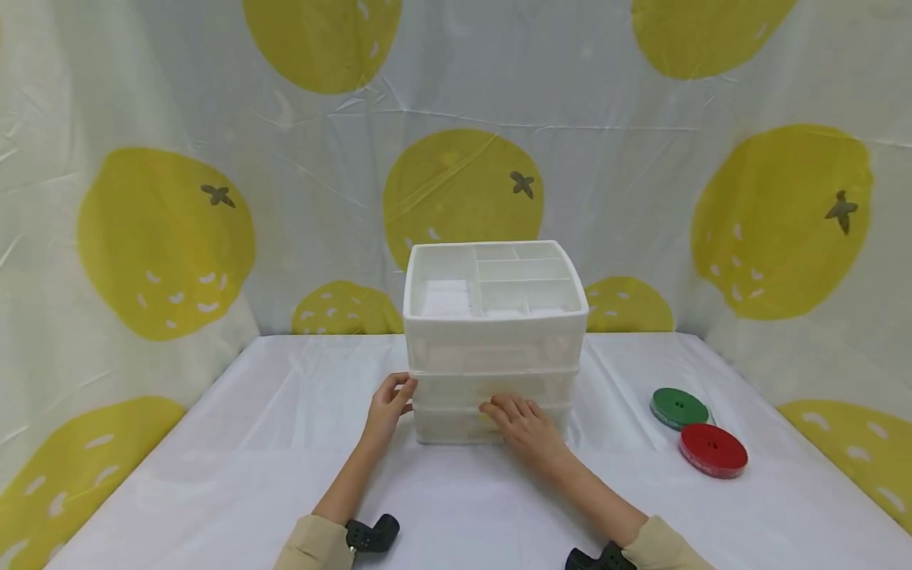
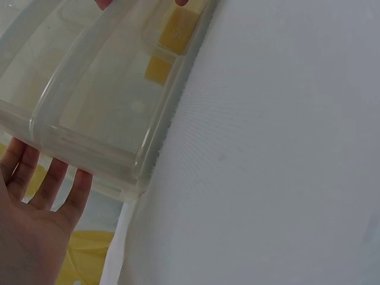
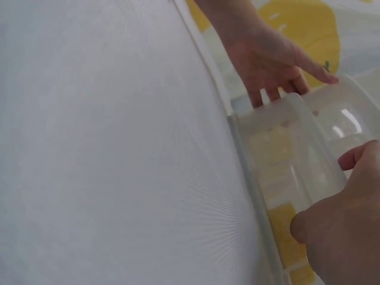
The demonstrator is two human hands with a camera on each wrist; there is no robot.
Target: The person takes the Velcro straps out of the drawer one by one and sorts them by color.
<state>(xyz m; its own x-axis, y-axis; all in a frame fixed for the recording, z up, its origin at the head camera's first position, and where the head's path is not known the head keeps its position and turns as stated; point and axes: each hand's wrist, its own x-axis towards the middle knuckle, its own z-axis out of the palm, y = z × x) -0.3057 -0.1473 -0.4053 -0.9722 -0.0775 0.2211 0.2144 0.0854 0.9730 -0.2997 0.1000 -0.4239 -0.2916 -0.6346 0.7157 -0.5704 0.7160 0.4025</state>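
A white plastic drawer unit (image 1: 499, 344) with translucent drawer fronts stands on the table, its top divided into open compartments. My left hand (image 1: 388, 404) is at its left side; the fingers lie extended along the side wall and the thumb reaches the front corner. At the front, my right hand (image 1: 530, 431) holds the bottom drawer (image 1: 456, 426) by its front, fingers bent at its upper edge. Yellow blocks (image 2: 178, 29) show through that drawer's front in the left wrist view. The bottom drawer appears pushed in flush with the drawers above.
To the right lie a green flat roll (image 1: 679, 408) and a red flat roll (image 1: 713, 450), the red one nearer. A white cloth covers the table (image 1: 214, 491). Behind and at both sides hangs a curtain (image 1: 598, 182) printed with yellow fruit.
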